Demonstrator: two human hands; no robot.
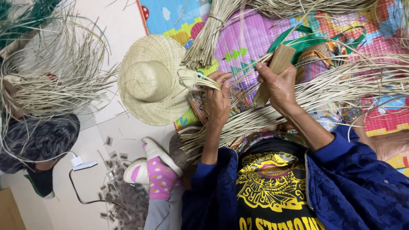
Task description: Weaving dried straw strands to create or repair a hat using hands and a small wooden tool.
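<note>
Landmark: woven straw hat (149, 81), flat on the pale tiled floor (123, 25), brim partly over the edge of a bright patterned play mat (255, 38). Far left of hat: loose tangle of dried straw strips (55, 72) over a dark cloth bundle (38, 138). Below-left of hat: white charger with cable (81, 164), small scattered packets (123, 200). Below hat: foot in pink dotted sock (162, 176) and white slipper (159, 153). Above-right of hat: tied straw bundle (208, 38). Just right of hat: left hand (218, 100), fingers curled shut, pinching a flat straw strip (200, 81) that touches the hat brim. Further right: right hand (279, 85) closed around a flat wooden stick (275, 70), held tilted. Long straw lengths (341, 85) fan across the lap and mat, right of both hands. Green strap (306, 40) on the mat behind the stick.
</note>
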